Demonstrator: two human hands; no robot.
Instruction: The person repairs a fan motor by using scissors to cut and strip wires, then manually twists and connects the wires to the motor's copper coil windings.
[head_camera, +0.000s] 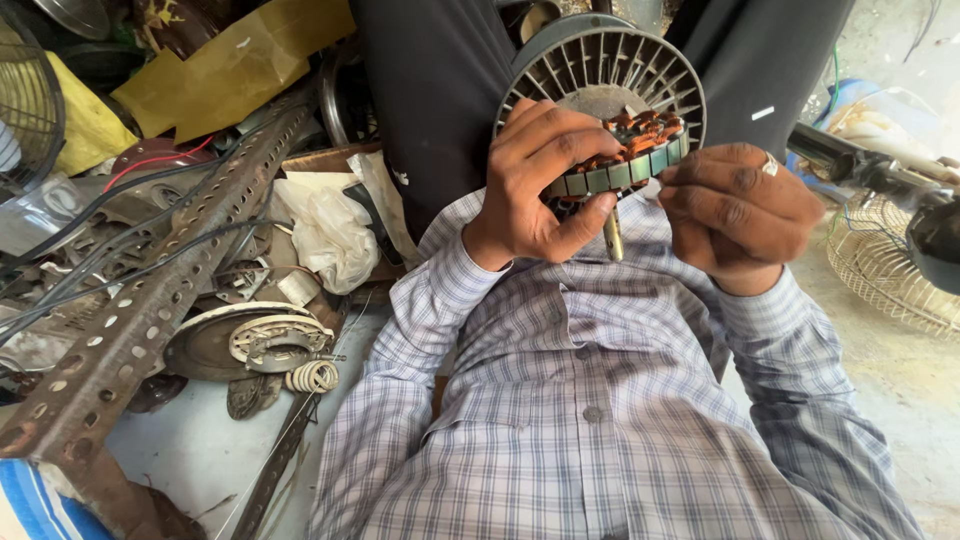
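A fan motor stator (630, 155) with copper-orange windings, a green-grey laminated rim and a brass shaft sits in front of my chest. My left hand (540, 185) wraps around its left side, thumb under the rim. My right hand (740, 205), with a ring on one finger, pinches its right edge with closed fingers. Behind the stator a grey ribbed round motor housing (600, 65) rests on my dark trousers. My checked shirt sleeves fill the lower view.
A rusty perforated angle bar (150, 300) slants across the left among black cables, a round metal plate (235, 345), a small wire coil (313, 376) and a white plastic bag (330, 230). Wire fan guards lie at far left (25, 100) and right (890, 270).
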